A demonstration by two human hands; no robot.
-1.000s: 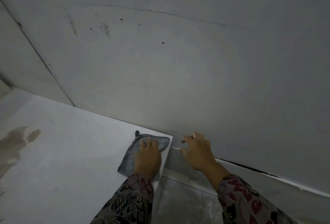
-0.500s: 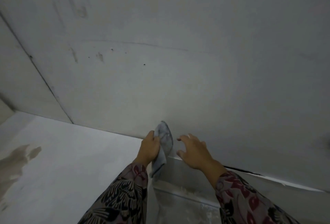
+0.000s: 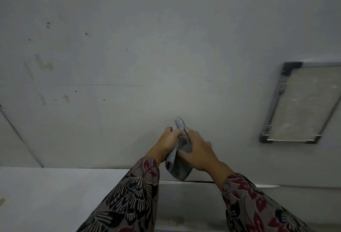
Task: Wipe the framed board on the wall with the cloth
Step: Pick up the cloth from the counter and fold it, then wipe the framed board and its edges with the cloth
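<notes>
**Cloth gathered in both hands, board now in view**

Fingers (image 3: 187,132) of the right hand (image 3: 200,151) clamped on the upper part of the grey cloth (image 3: 180,165), thumb pressed against its near face. Left hand (image 3: 166,144) likewise closed around the same bunched cloth from the other side, knuckles just touching the right. Cloth hanging between the two, one end poking up above the fists, the rest drooping toward the white table (image 3: 55,191) edge.

A second ago: spread flat on the table under the left palm, right hand resting apart on the ledge. Half a second ago: lifted by the left alone. Now taken up by both, apparently being folded or passed across.

Framed board (image 3: 302,102) newly come into sight, hung on the grey wall (image 3: 166,47) well to the right, metal-edged, dusty-looking, untouched. No wiping begun; likely next, a reach rightward with the cloth.
</notes>
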